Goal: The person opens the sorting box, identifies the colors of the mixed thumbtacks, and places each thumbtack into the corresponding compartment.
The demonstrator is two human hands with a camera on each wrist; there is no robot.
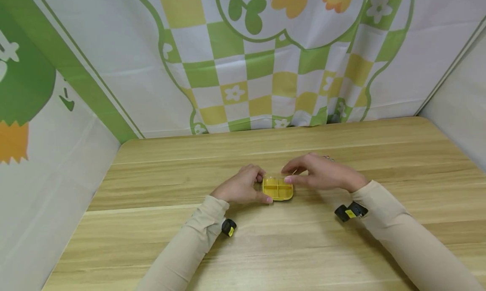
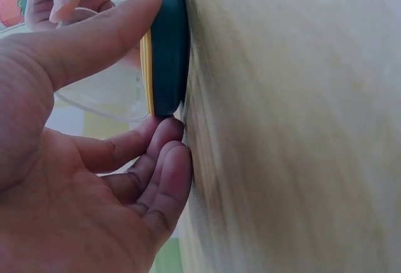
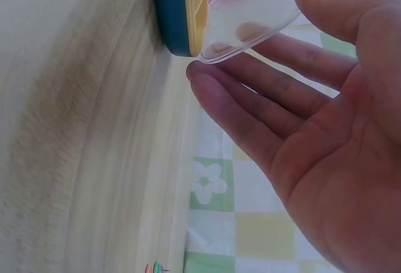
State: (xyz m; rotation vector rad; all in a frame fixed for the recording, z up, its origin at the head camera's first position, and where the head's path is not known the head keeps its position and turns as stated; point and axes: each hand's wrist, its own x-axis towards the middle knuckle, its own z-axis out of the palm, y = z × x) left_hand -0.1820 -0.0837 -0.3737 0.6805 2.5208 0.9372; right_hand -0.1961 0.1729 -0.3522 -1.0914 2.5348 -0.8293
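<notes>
A small pill box (image 1: 278, 192) with a yellow divided insert and a dark teal base (image 2: 170, 47) sits on the table. Its clear lid (image 3: 250, 19) stands raised along the far side. My left hand (image 1: 243, 187) grips the box from the left, thumb on the near rim and fingers curled against its side. From the right, my right hand (image 1: 320, 172) holds the lid, its thumb at the lid's edge and the fingers behind it. Four-way dividers show inside the yellow insert, and no contents are visible there.
Small colourful bits (image 1: 328, 158) lie on the wooden table (image 1: 190, 160) behind my right hand, partly hidden by it. A checkered curtain (image 1: 262, 80) hangs along the table's far edge. Black bands (image 1: 351, 211) sit at both wrists.
</notes>
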